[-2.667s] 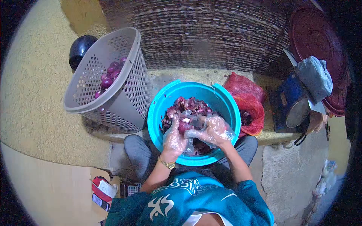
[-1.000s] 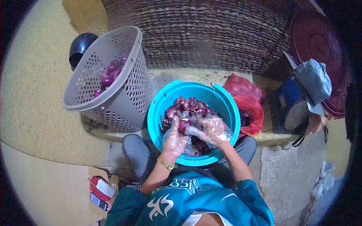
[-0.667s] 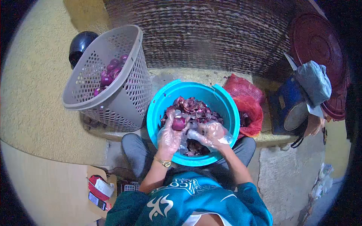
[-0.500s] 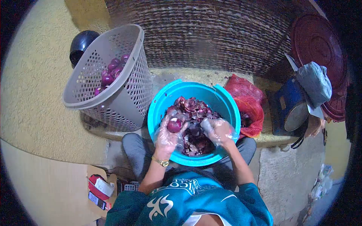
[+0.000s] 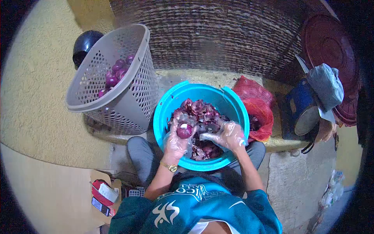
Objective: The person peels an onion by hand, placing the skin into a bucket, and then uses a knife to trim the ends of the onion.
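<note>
My left hand [image 5: 176, 142], in a clear plastic glove, holds a purple onion [image 5: 184, 131] in its fingers over the turquoise basin [image 5: 159, 126]. To its right, my right hand [image 5: 230, 135], also gloved, is curled over the right side of the basin with the thumb stretched toward the onion. Whether something small is in its curled fingers is hidden. Dark red onion skins [image 5: 199, 111] fill the bottom of the basin, which sits between my knees.
A grey perforated basket [image 5: 113, 99] with several purple onions [image 5: 119, 70] stands to the left. Right of the basin lies a red mesh sack [image 5: 253, 93], then a blue container [image 5: 299, 105] with a grey bag on top. A phone [image 5: 100, 206] lies lower left.
My left hand has shifted slightly right with the onion, which is turned a little. My right hand's thumb now extends further left, and the hand has moved slightly right.
</note>
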`<state>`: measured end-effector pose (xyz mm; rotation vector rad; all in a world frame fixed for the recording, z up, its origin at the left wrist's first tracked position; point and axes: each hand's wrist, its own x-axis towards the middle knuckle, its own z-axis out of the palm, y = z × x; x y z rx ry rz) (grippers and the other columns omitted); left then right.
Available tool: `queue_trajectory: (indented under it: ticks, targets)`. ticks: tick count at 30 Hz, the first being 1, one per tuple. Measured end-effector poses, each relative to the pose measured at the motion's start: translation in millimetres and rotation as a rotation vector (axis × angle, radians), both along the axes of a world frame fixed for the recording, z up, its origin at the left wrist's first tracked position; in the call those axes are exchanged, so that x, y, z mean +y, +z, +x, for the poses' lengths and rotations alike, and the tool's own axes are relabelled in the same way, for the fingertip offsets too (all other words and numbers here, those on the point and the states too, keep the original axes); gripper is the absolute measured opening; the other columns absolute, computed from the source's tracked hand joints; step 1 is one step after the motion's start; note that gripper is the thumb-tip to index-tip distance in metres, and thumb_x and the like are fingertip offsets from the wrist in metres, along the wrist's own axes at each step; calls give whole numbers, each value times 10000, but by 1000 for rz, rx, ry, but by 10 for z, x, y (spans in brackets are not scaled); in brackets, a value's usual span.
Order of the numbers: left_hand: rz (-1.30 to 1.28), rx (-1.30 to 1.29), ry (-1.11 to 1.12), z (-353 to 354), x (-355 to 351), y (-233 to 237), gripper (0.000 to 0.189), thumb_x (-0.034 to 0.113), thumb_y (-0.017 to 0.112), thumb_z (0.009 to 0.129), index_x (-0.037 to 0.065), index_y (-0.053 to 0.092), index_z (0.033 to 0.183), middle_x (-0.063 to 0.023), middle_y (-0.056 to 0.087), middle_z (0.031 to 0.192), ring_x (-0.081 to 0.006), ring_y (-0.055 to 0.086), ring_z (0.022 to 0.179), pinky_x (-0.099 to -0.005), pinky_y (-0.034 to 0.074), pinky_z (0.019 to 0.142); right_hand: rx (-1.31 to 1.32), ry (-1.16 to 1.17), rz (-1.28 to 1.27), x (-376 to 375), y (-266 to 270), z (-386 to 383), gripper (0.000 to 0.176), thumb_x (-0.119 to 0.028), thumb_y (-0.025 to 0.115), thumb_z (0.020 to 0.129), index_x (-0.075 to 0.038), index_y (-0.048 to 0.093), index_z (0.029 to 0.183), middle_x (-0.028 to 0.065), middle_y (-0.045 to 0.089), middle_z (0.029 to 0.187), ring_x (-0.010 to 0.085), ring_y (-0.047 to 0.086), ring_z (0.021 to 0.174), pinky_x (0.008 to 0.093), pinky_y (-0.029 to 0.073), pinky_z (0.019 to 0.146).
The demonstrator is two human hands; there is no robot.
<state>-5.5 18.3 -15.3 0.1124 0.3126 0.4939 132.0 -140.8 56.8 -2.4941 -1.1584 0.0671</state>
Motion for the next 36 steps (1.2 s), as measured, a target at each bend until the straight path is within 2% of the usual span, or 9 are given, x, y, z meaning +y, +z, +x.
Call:
queue_trajectory:
  ticks: [3, 7, 9, 13, 15, 18, 21, 34, 36]
  targets:
    - [-38, -35, -36, 14, -16, -102, 363, 231, 564, 964, 31, 518, 1264, -157, 609, 1208, -306, 601, 1096, -481, 522, 950, 174, 52, 65, 30, -33, -40, 778, -824, 659, 587, -105, 734, 876, 134, 647, 600, 301, 672, 583, 414, 527, 567]
    - [407, 178, 143, 2, -43, -363, 292, 240, 544, 970, 52, 575, 1190, -136, 648, 1128, -260, 645, 1004, -401, 559, 889, 210, 109, 81, 118, -20, -188, 753, -808, 675, 592, -116, 736, 885, 125, 644, 596, 296, 673, 585, 412, 527, 563]
    - [686, 146, 68, -65, -71, -285, 496, 35, 653, 880, 61, 443, 1329, -110, 562, 1257, -198, 589, 1103, -328, 510, 940, 173, 128, 133, 166, 21, -258, 718, -779, 700, 598, -121, 737, 881, 116, 643, 592, 280, 663, 562, 404, 519, 548]
    - [163, 18, -74, -29, -72, -56, 398, 132, 575, 952, 65, 465, 1329, -94, 553, 1265, -195, 576, 1126, -320, 532, 913, 117, 155, 256, 211, 64, -314, 678, -742, 739, 589, -121, 735, 863, 99, 631, 562, 258, 624, 493, 381, 481, 493]
    - [498, 174, 12, 20, -144, 19, 361, 277, 505, 1003, 90, 505, 1312, -70, 587, 1210, -186, 614, 1063, -304, 577, 811, 96, 159, 244, 212, 57, -297, 667, -733, 743, 594, -118, 734, 851, 97, 629, 559, 257, 622, 491, 383, 478, 489]
    - [198, 191, -35, 41, -180, 262, 367, 380, 508, 998, 115, 564, 1247, -49, 632, 1120, -147, 645, 958, -285, 591, 715, 71, 181, 262, 222, -72, -250, 646, -716, 748, 606, -109, 733, 827, 92, 624, 552, 257, 619, 486, 387, 474, 483]
    - [405, 240, 60, 7, -310, 479, 360, 409, 513, 993, 126, 597, 1198, -31, 658, 1038, -116, 654, 873, -271, 586, 673, 62, 207, 313, 220, -106, -225, 616, -700, 746, 623, -111, 731, 800, 92, 615, 540, 260, 618, 482, 392, 471, 480]
    - [696, 350, 196, 74, -373, 429, 383, 405, 552, 973, 96, 579, 1199, -59, 654, 1028, -184, 655, 897, -332, 588, 724, 339, 236, 234, 192, -129, -189, 658, -737, 591, 764, -86, 682, 748, 152, 629, 603, 309, 645, 558, 433, 479, 518]
    - [1544, 587, 449, 54, -357, 361, 390, 422, 579, 954, 108, 575, 1184, -66, 655, 1017, -220, 668, 867, -363, 595, 712, 299, 275, 175, 188, -81, -195, 649, -725, 586, 778, -84, 681, 746, 160, 635, 620, 312, 650, 570, 438, 483, 529]
